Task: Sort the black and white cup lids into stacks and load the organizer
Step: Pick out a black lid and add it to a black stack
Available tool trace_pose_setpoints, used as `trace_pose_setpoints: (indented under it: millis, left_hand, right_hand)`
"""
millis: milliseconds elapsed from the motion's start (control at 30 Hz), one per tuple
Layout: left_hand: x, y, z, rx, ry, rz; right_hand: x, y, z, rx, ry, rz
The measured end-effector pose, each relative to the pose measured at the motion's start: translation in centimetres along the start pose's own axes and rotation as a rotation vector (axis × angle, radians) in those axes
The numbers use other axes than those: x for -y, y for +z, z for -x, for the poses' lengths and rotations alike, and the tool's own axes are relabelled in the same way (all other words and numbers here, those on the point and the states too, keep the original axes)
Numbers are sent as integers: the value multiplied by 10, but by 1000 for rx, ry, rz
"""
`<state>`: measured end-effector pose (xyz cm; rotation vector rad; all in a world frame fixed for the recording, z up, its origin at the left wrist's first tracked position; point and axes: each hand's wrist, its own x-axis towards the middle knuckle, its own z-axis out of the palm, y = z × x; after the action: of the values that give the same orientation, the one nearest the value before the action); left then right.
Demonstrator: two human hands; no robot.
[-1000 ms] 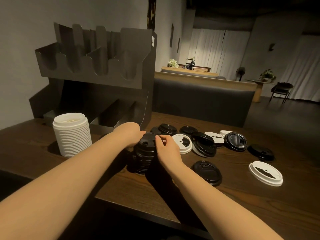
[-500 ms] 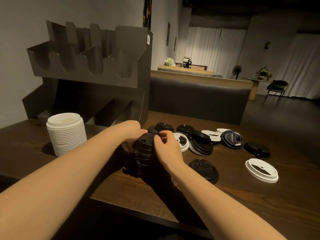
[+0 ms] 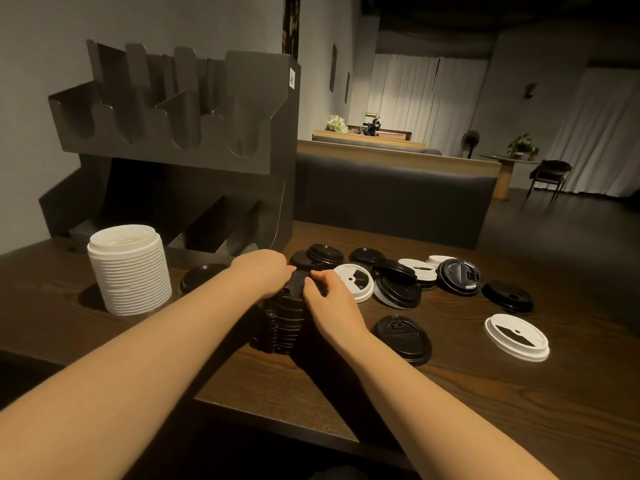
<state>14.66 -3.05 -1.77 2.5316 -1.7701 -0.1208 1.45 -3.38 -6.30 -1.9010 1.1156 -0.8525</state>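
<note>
A stack of black lids (image 3: 284,323) stands on the wooden table (image 3: 485,393) in front of me. My left hand (image 3: 261,271) grips its top from the left, and my right hand (image 3: 329,299) grips it from the right, fingers curled over the top lid. A tall stack of white lids (image 3: 130,271) stands to the left. Loose black and white lids (image 3: 398,282) lie scattered behind and to the right, among them a black lid (image 3: 403,339) and a white lid (image 3: 516,336) nearer me. The dark organizer (image 3: 180,147) stands at the back left.
One black lid (image 3: 201,275) lies between the white stack and my left arm. A dark padded bench back (image 3: 391,202) runs behind the table. The table's near edge (image 3: 277,424) passes under my forearms.
My fingers have closed in tighter over the top of the black stack. The stack and the other lids stay where they were; the view has shifted slightly.
</note>
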Motion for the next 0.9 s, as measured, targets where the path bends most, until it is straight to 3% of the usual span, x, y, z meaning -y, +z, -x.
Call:
trace_pose_setpoints:
  millis: [167,267,400,500,600,767,900]
  left_hand:
    - [-6,-8,8,-88,-67,-198]
    - [-21,-13,20,-307,-87,-88]
    - [-60,-13,35,-470,101,199]
    - [-93,1,42,-397,318,372]
    - [-119,24,43,-297,416,454]
    - [-144,64,31,-97,292,513]
    - [-157,72,14,-199,189,604]
  right_hand:
    - [9,-14,1,117,18,-3]
    - [11,-32,2,72,-21,-133]
    - [-8,-66,-1,-59,70,-33]
    - [-36,-96,2,-117,169,71]
    - [-62,-114,10,-165,233,94]
    - [-91,-124,17,-146,247,137]
    - [-99,-127,14,-112,202,160]
